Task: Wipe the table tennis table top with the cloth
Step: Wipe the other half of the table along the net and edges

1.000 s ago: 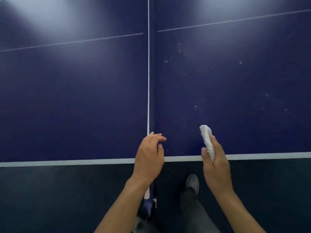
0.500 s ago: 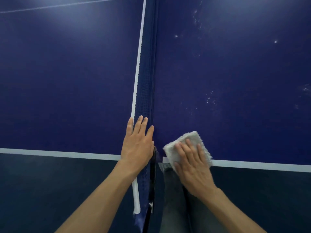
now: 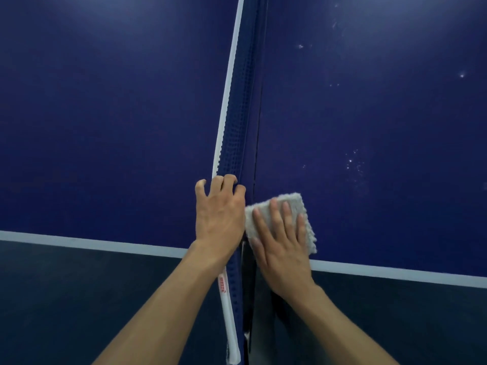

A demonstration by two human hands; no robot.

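The cloth (image 3: 290, 202), white and nubbly, is laid flat on the table tennis table top (image 3: 105, 127) at its near edge, just to the right of the net (image 3: 238, 133). It is pressed down by the right hand (image 3: 282, 248), whose fingers are stretched straight and slightly spread; nothing is clasped by that hand. Much of the cloth is covered by the palm and fingers, so only its far edge and right border are seen clearly.

The left hand (image 3: 218, 219) is clenched on the net. Its fingers are curled over the white band (image 3: 224, 106) along the net's top, and their tips are hidden on the far side. The two hands are set close side by side. Whether they touch cannot be told.

Pale specks (image 3: 353, 162) are scattered on the blue surface beyond the cloth. The white edge line (image 3: 79, 242) is interrupted where the wrists cross it. Below the table's edge a dark floor (image 3: 79, 299) is seen. The dark shape between the forearms cannot be made out. Red print on the band near the left wrist is too small to be read. Both forearms are cut off by the lower border.
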